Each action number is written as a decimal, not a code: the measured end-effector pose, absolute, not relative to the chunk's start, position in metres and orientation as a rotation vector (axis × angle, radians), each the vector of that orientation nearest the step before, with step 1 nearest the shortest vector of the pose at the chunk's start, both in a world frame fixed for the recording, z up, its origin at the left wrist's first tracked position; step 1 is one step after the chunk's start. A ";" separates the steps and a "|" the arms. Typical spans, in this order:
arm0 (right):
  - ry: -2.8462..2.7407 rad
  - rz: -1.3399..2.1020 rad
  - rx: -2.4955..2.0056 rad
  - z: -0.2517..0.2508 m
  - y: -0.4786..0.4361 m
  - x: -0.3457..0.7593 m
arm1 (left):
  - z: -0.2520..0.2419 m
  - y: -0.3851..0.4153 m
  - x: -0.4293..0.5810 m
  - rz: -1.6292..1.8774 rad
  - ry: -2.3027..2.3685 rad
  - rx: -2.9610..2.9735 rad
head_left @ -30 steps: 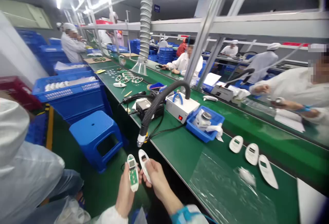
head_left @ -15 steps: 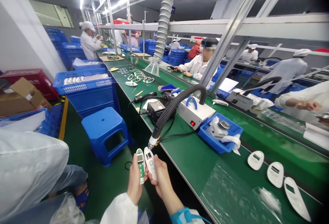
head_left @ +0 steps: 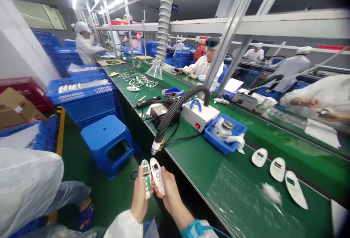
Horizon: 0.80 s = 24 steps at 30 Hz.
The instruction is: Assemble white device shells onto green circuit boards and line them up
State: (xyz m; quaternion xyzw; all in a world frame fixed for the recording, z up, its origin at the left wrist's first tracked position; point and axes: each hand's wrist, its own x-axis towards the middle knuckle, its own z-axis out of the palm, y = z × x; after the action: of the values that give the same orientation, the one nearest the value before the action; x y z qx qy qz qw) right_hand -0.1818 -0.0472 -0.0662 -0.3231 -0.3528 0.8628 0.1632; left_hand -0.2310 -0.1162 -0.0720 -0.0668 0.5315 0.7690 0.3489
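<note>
The hands (head_left: 170, 188) hold a circuit board (head_left: 147, 182) perhaps touching a white cover (head_left: 158, 177).

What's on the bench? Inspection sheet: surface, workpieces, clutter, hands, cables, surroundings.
Surface: green bench top, partly covered by a clear plastic sheet.
Workpieces: board-bearing shell and buttoned cover, side by side; whether they touch is unclear.
Clutter: three white covers; blue tray of mixed items; blue-handled pliers on a white box with its red switch lit.
Hands: left hand grips the board-bearing shell, right hand the buttoned cover.
Cables: black cable beside the white box; black hose arching towards the bench edge; blue cord at the right wrist.
Surroundings: blue stool, blue crates, co-workers in white.
</note>
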 end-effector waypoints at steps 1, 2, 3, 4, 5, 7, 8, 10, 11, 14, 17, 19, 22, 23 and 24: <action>-0.976 2.466 -0.905 -0.065 -0.047 -0.168 | -0.071 -0.116 -0.222 1.963 1.345 -0.155; -0.945 2.473 -0.886 -0.064 -0.046 -0.154 | -0.070 -0.117 -0.213 1.935 1.309 -0.143; -0.914 2.477 -0.864 -0.061 -0.045 -0.140 | -0.068 -0.118 -0.205 1.913 1.272 -0.137; -0.886 2.476 -0.837 -0.058 -0.044 -0.125 | -0.066 -0.119 -0.199 1.897 1.232 -0.132; -0.866 2.469 -0.807 -0.055 -0.043 -0.111 | -0.064 -0.119 -0.193 1.885 1.193 -0.125; -0.868 2.443 -0.754 -0.047 -0.040 -0.086 | -0.058 -0.119 -0.184 1.855 1.141 -0.089; -0.895 2.426 -0.748 -0.043 -0.038 -0.075 | -0.054 -0.119 -0.180 1.834 1.144 -0.051; -0.988 2.384 -0.759 -0.036 -0.037 -0.058 | -0.046 -0.115 -0.173 1.777 1.205 0.076; -1.048 2.352 -0.757 -0.034 -0.036 -0.052 | -0.041 -0.112 -0.169 1.746 1.241 0.160; -1.209 2.206 -0.712 -0.030 -0.036 -0.040 | -0.027 -0.102 -0.156 1.668 1.329 0.401; -1.275 2.080 -0.725 -0.033 -0.036 -0.034 | -0.018 -0.091 -0.141 1.624 1.393 0.483; -1.278 2.045 -0.761 -0.035 -0.036 -0.029 | -0.016 -0.085 -0.131 1.607 1.389 0.483; -1.278 1.989 -0.801 -0.036 -0.035 -0.021 | -0.018 -0.080 -0.120 1.574 1.356 0.493; -1.283 1.957 -0.809 -0.035 -0.035 -0.018 | -0.019 -0.079 -0.117 1.557 1.341 0.502; -1.298 1.926 -0.813 -0.034 -0.034 -0.014 | -0.019 -0.078 -0.114 1.536 1.322 0.512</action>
State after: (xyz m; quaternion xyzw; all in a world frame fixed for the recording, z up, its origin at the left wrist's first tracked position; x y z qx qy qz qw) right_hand -0.0140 -0.0344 -0.0341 -0.3114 -0.4972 0.7378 0.3338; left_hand -0.1143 -0.0778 -0.0187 0.2119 0.5470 0.6356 0.5019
